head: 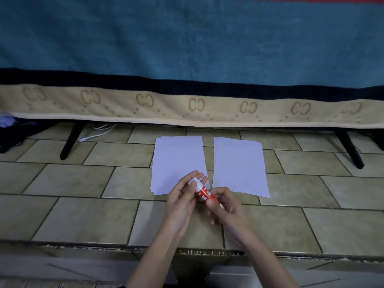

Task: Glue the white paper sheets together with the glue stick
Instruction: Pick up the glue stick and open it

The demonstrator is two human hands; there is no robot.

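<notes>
Two small stacks of white paper sheets lie side by side on the tiled floor, the left stack (pixel 176 161) and the right stack (pixel 239 165). Just in front of them I hold a red-and-white glue stick (pixel 204 193) with both hands. My left hand (pixel 182 206) pinches its white cap end, which points up and to the left. My right hand (pixel 226 208) grips the red body and lower end. The cap sits on the stick. My left fingertips hover over the near right corner of the left stack.
The floor is beige tile (pixel 83 215) with a raised step edge (pixel 104 245) near me. A blanket-covered bed (pixel 187 59) hangs over the far side, with black legs at left (pixel 71 140) and right (pixel 351 150). A white cable (pixel 97 133) lies under it.
</notes>
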